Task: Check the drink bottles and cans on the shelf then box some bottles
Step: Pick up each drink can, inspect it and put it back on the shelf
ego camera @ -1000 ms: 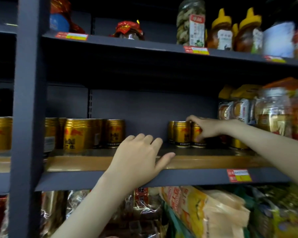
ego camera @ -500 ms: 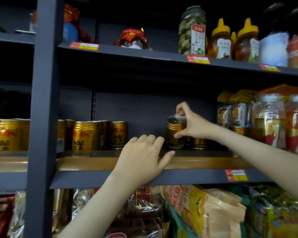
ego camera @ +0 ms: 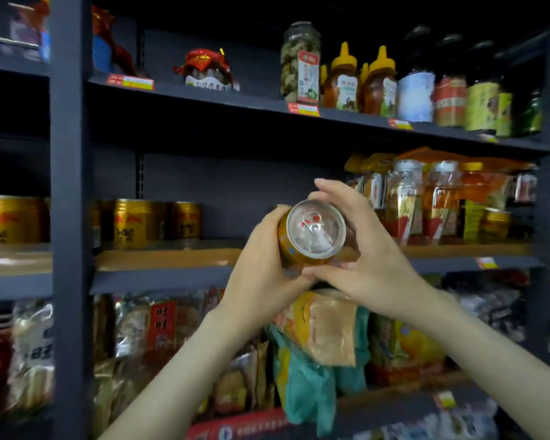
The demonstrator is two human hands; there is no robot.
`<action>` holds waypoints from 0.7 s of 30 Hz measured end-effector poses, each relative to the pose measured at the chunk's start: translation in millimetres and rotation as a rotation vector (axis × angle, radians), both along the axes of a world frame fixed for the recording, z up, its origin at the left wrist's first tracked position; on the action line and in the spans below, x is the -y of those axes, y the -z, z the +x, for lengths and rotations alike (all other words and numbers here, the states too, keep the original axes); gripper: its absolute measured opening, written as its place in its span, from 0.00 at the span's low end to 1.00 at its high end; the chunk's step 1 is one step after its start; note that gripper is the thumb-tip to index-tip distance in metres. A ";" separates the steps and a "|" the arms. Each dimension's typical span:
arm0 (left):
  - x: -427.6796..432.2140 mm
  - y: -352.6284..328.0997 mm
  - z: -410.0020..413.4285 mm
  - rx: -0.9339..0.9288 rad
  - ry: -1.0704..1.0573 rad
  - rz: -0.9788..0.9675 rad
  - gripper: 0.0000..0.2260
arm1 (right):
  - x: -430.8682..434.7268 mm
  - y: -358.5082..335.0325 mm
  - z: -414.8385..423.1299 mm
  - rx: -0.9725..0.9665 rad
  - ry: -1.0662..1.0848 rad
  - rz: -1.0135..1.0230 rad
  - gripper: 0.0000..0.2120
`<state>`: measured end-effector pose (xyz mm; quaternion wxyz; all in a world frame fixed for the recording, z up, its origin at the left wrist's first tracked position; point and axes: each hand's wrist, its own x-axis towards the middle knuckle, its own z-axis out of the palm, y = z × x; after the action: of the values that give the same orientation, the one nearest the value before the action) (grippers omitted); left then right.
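Observation:
A gold drink can (ego camera: 311,236) is held in front of the middle shelf (ego camera: 159,281), tilted so its silver top with the pull tab faces me. My left hand (ego camera: 261,265) grips its left side and underside. My right hand (ego camera: 362,249) wraps the can from the right, fingers over its top edge and thumb beneath. More gold cans (ego camera: 143,222) stand in a row on the same shelf to the left. Glass and plastic bottles (ego camera: 407,201) stand on that shelf to the right.
The top shelf (ego camera: 235,96) carries jars, honey bottles (ego camera: 343,81) and dark bottles (ego camera: 480,90). Snack bags (ego camera: 318,325) fill the shelf below my hands. A dark upright post (ego camera: 70,185) divides the shelving at the left.
My right hand lifted a gold can off the middle shelf and brought it toward me. My left hand left the shelf edge and took hold of the can too.

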<state>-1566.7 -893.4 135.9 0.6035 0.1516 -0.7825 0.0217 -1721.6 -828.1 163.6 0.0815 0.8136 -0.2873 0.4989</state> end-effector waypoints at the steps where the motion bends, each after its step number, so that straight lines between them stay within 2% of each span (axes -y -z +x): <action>1: -11.1 13.3 -0.4 0.000 0.018 0.011 0.31 | -7.0 14.0 -3.4 -0.005 -0.024 0.031 0.48; 3: -29.6 47.0 -1.8 0.015 0.043 0.028 0.30 | -17.9 47.9 -8.2 0.020 -0.067 0.160 0.47; 5: -47.0 89.3 -2.5 0.012 0.032 0.073 0.30 | -28.6 88.0 -10.4 0.050 -0.108 0.261 0.41; 8: -80.1 167.8 -1.6 0.013 -0.036 0.291 0.31 | -50.2 157.1 -11.8 0.058 -0.143 0.430 0.33; 12: -145.4 255.4 12.0 0.062 -0.133 0.600 0.31 | -92.1 239.5 -6.0 0.045 -0.143 0.695 0.35; 15: -189.1 293.9 25.9 0.166 -0.248 0.723 0.32 | -124.5 285.6 5.9 0.078 -0.157 0.864 0.37; 18: -226.0 314.8 36.5 0.225 -0.298 0.855 0.35 | -155.3 312.5 17.9 0.219 -0.204 1.052 0.34; 21: -254.8 324.4 43.4 0.197 -0.271 1.017 0.35 | -177.3 321.6 30.2 0.550 -0.286 1.337 0.22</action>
<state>-1523.3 -638.6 -188.5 0.3691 0.5219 -0.7207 -0.2684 -1691.4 -650.7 -157.9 -0.5726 0.5645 -0.4315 0.4089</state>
